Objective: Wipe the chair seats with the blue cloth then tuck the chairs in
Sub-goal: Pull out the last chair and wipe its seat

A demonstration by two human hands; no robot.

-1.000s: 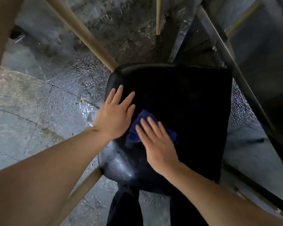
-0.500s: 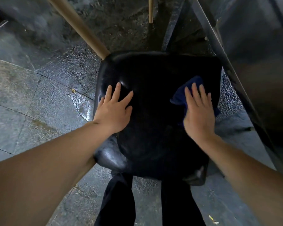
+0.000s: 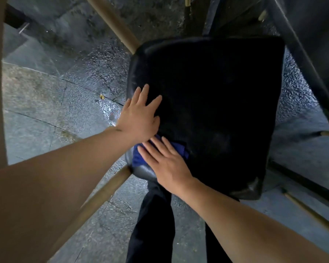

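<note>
A black padded chair seat (image 3: 217,103) fills the middle of the head view, seen from above. My left hand (image 3: 140,115) rests flat on the seat's left edge with its fingers straight and spread. My right hand (image 3: 166,164) presses flat on the blue cloth (image 3: 139,158) at the seat's near left corner. The cloth is mostly hidden under that hand; blue folds show at its left and right sides. The two hands nearly touch.
Tan wooden chair legs (image 3: 120,23) slant out from under the seat over a wet grey stone floor (image 3: 51,103). A dark table edge and frame (image 3: 308,46) runs along the right. My dark trouser legs (image 3: 152,224) stand below the seat.
My right hand slid the blue cloth from the seat's right side back to the near left corner, beside my left hand. My left hand stayed on the left edge.
</note>
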